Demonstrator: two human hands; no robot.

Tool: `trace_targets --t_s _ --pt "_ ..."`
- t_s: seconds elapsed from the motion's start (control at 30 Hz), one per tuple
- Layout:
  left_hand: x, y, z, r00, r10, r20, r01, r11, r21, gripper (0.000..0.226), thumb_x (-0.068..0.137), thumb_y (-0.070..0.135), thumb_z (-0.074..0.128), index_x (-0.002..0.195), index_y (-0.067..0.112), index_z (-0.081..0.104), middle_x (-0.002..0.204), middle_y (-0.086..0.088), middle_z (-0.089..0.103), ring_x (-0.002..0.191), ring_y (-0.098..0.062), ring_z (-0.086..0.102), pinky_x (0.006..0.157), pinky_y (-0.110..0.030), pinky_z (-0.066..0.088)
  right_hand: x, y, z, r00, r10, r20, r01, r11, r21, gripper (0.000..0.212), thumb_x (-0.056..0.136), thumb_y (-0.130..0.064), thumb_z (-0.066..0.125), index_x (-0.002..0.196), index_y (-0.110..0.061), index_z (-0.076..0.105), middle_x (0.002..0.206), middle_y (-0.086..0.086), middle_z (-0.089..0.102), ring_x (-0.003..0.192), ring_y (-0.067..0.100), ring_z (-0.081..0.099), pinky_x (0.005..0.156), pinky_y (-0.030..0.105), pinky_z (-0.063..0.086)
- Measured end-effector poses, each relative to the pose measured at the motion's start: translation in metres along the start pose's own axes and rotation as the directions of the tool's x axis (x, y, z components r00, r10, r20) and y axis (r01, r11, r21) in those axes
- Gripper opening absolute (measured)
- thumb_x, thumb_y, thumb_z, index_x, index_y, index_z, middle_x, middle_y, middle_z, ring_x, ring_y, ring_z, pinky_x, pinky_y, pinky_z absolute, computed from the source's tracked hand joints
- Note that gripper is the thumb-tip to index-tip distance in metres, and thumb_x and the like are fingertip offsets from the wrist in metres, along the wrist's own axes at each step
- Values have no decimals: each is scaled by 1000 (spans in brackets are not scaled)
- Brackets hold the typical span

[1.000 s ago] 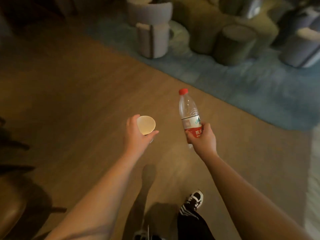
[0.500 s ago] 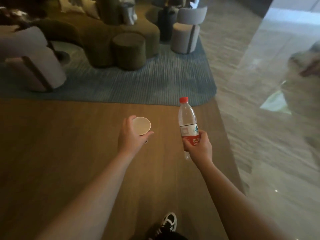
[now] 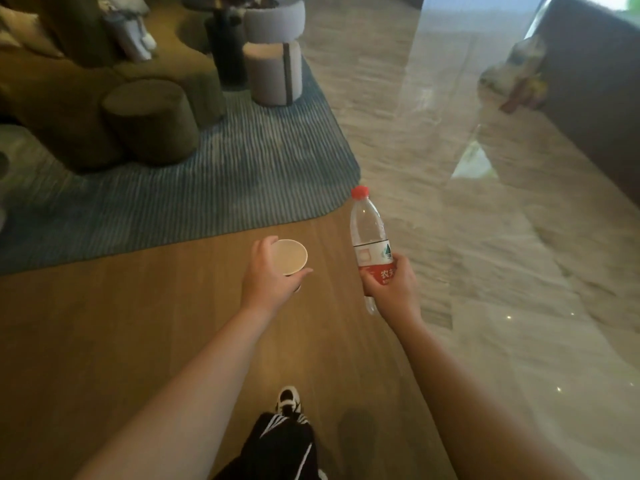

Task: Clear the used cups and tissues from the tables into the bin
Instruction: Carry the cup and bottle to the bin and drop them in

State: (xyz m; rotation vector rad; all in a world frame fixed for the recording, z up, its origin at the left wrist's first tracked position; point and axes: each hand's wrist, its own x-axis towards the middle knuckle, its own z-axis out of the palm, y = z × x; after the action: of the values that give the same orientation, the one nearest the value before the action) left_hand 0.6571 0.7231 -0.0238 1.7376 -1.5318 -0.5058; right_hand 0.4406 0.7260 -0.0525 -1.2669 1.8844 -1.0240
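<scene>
You hold the cup (image 3: 290, 256) and the bottle (image 3: 371, 242) out in front of you, both upright, most likely so nothing spills while you walk to a bin that is not in sight. Your left hand (image 3: 268, 279) curls round the cup's side. Your right hand (image 3: 391, 287) wraps tight round the bottle's red label, over the wood floor (image 3: 114, 327).
</scene>
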Motion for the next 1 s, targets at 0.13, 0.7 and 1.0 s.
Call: trace_targets --t_s 0.13,0.7,1.0 --pt "55 7 49 998 -1 56 2 1000 -9 81 63 41 83 129 13 43 125 -3 46 106 -19 46 81 -27 35 68 15 -5 999 23 -25 -24 999 -40 62 71 -43 74 122 -23 47 106 -2 62 92 16 62 78 41 55" --pt "473 87 276 995 -28 94 28 1000 4 82 62 43 84 128 14 45 125 -6 46 110 -25 48 83 -30 35 527 -23 -33 985 117 -125 -121 992 -22 47 73 -37 75 111 -26 48 96 1 62 80 19 63 66 41 56" --pt "683 136 416 997 -19 80 19 1000 -3 82 63 44 83 128 16 43 126 -2 46 109 -24 49 81 -30 39 794 -29 -40 987 96 -126 -97 995 -6 47 72 -38 75 109 -29 48 92 -2 63 74 15 64 60 37 55"
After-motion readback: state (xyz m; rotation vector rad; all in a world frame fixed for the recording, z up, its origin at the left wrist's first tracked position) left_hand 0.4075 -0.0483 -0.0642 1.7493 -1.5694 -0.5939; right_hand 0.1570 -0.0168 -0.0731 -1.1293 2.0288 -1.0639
